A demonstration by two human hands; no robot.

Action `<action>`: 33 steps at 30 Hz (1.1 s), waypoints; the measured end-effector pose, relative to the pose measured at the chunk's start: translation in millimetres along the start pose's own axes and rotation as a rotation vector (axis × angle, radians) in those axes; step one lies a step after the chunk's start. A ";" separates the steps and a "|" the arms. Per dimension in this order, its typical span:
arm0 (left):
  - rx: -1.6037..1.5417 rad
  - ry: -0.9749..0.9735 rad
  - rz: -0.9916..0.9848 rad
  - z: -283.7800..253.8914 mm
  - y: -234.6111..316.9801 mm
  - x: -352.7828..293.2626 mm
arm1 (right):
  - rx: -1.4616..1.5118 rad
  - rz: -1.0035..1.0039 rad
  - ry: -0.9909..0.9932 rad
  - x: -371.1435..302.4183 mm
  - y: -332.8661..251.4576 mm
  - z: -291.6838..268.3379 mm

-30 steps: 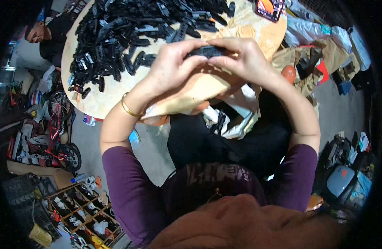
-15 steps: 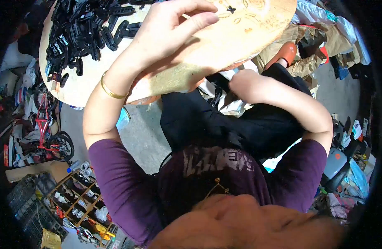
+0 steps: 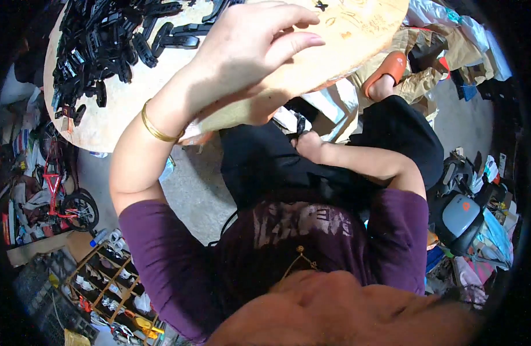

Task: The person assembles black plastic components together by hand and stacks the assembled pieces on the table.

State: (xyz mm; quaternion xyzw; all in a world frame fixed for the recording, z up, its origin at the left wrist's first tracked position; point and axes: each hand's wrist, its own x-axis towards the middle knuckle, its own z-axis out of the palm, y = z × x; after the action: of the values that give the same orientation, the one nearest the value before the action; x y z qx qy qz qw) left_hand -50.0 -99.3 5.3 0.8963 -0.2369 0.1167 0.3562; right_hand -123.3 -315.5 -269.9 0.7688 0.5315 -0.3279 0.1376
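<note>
Above the round wooden table (image 3: pixel 150 106), my left hand (image 3: pixel 254 43) is raised with its thumb stretched out and its fingers curved apart. Nothing shows in it. Black plastic parts (image 3: pixel 95 49) lie heaped on the table to its left, and a few longer ones (image 3: pixel 182 41) lie closest to the wrist. Low beside my lap, my right hand (image 3: pixel 310 146) is closed, its fingers at the lower end of a glossy black strip (image 3: pixel 300 123). What exactly it grips is hidden. A small black cross-shaped piece (image 3: pixel 321 6) lies on the table beyond my left fingertips.
Brown paper sacks (image 3: pixel 415 92) and white plastic bags (image 3: pixel 444 17) lie right of the table. My foot in an orange shoe (image 3: pixel 389 68) rests there. On the left are a red bicycle (image 3: pixel 53 179) and a wooden compartment rack (image 3: pixel 113 282). A grey helmet-like thing (image 3: pixel 462 216) sits at right.
My right hand has moved left and toward my body, to the black strip. My left hand has shifted slightly right and nearer in view, still over the table. My right knee has swung outward.
</note>
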 end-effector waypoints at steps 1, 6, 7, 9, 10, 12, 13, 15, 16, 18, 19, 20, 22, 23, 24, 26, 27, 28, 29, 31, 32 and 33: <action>0.006 0.015 0.032 2.1 -0.4 -1.1 | 0.048 -0.048 0.018 -9.4 4.9 -2.5; 0.056 0.011 0.066 2.7 -2.7 -2.0 | 0.130 -0.159 -0.051 -24.5 18.5 3.2; 0.058 0.019 0.045 3.6 -4.0 -3.2 | 0.256 -0.106 0.019 -29.0 24.3 6.2; 0.051 0.035 0.054 4.2 -5.3 -2.5 | 0.469 -0.038 0.093 -37.4 34.1 12.5; 0.050 0.031 0.062 4.2 -5.6 -2.5 | 0.520 -0.025 0.130 -43.6 40.9 15.7; 0.077 0.060 0.109 4.0 -4.6 -2.6 | 0.575 0.007 0.153 -53.7 49.7 17.5; 0.098 0.050 0.103 2.6 -2.5 -2.6 | 0.602 0.055 0.133 -54.8 54.2 19.2; 0.116 0.069 0.126 -1.1 7.7 -0.2 | 0.719 0.059 0.171 -57.5 71.2 36.1; 0.138 0.091 0.140 -2.7 11.9 1.1 | 0.750 0.059 0.170 -55.9 79.1 42.0; 0.127 0.233 0.235 0.8 20.3 -4.3 | 0.810 0.048 0.145 -57.5 90.1 35.3; 0.112 0.160 0.258 3.3 33.7 -9.6 | 0.877 0.036 0.123 -57.8 96.1 38.5; 0.099 0.086 0.279 6.6 48.7 -17.9 | 0.944 0.020 0.098 -57.0 101.1 41.2; -0.374 -0.136 -0.045 41.5 71.2 -47.6 | 0.988 -0.025 0.097 -49.2 111.6 58.1; -0.319 -0.241 -0.028 56.6 77.6 -60.1 | 1.029 -0.071 0.089 -47.0 113.7 64.6; -0.255 -0.344 -0.021 72.0 77.9 -73.3 | 1.030 -0.087 0.090 -46.5 110.8 58.3; -0.269 -0.628 -0.265 127.2 41.9 -103.5 | 1.038 -0.010 -0.015 -55.7 105.5 35.5; -0.259 -0.652 -0.480 151.6 17.8 -115.5 | 1.028 -0.060 0.020 -51.9 107.6 43.0; -0.249 -0.671 -0.701 178.2 -10.8 -132.0 | 1.033 -0.064 0.027 -50.9 107.6 44.8; -0.049 -0.549 -0.728 208.8 -43.9 -164.6 | 1.007 -0.067 0.006 -46.0 105.8 42.1; 0.142 -0.448 -0.726 232.9 -70.6 -175.7 | 0.986 -0.046 -0.002 -42.7 104.7 50.1; 0.151 -0.562 -0.781 236.4 -69.7 -164.4 | 0.978 -0.019 0.022 -45.7 103.2 50.0; 0.166 -0.669 -0.842 239.0 -67.4 -158.0 | 0.950 -0.008 0.025 -50.2 100.9 38.6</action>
State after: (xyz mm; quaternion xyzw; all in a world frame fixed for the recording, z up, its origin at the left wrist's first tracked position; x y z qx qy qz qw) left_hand -142.2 -168.5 -265.6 0.9271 0.0522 -0.3093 0.2051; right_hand -56.6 -413.7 -280.0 0.7485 0.3273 -0.5259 -0.2367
